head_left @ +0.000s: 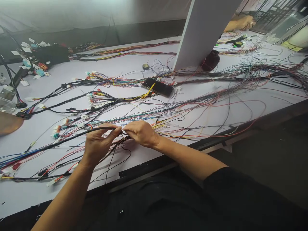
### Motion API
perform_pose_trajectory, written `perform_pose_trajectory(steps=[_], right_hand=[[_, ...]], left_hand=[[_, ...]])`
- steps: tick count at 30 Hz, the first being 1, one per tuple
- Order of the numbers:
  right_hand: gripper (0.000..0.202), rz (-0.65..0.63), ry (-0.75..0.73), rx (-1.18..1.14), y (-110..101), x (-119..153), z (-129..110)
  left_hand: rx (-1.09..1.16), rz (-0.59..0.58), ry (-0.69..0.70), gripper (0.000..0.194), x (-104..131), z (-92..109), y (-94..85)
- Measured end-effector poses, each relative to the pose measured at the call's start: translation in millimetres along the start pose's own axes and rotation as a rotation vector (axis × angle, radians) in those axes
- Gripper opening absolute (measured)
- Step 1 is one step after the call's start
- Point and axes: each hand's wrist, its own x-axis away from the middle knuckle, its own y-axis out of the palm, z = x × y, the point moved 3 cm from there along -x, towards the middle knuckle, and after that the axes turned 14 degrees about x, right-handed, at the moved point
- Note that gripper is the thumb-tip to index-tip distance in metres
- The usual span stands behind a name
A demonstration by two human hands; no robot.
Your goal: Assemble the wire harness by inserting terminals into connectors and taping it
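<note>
Black bundle [72, 137] of long wires is up in front of the person, just over the tabletop [24, 195], close to the near edge. It goes from the two hands off to the left side. The left hand [96, 147] pinches it, with the thumb and first finger squeezed on it. The right hand [144, 133] is right next to the left one. Its fingers are pressed together at the same bit, but what is between them is too small to see. It looks like careful work on one tiny spot. From this grip, a good move calls for the left hand to hold the bundle still and the right to go gently, so the thin wires do not get pulled.

Under the hands, a thin black wire [130, 153] makes a loop. Near the left hand are white, orange and blue-green plugs [56, 131]. Lots of thin wires could get snagged there.

Past the hands lies a flat, dark thing like a phone [166, 89], with yellow strips [150, 89] across it. A little round roll [145, 66] sits behind. Farther back stands a wide, pale post [199, 35]. Way off at the far right is another person's hand [240, 24].
</note>
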Motion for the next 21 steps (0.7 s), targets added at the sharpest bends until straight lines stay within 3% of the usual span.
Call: perform_pose_trajectory(steps=[4, 7, 13, 18, 21], right_hand=[[0.025, 0.196, -0.054, 0.036, -14, 7, -13], [0.028, 0.196, -0.074, 0.118, -12, 6, -27], [0.013, 0.185, 0.084, 0.213, 4, -5, -34], [0.010, 0.355, 0.150, -0.004, 2, 5, -32], [0.014, 0.444, 0.347, -0.230, -1, 15, -27]], left_hand=[[0.050, 0.117, -0.134, 0.017, -1, -9, -3.5], [0.104, 0.138, -0.188, 0.020, -2, -10, -1.8], [0.278, 0.150, -0.313, 0.024, -4, -1, 3.4], [0.332, 0.263, -0.275, 0.020, -1, 1, 6.6], [0.404, 0.360, -0.243, 0.020, 5, -6, 8.5]])
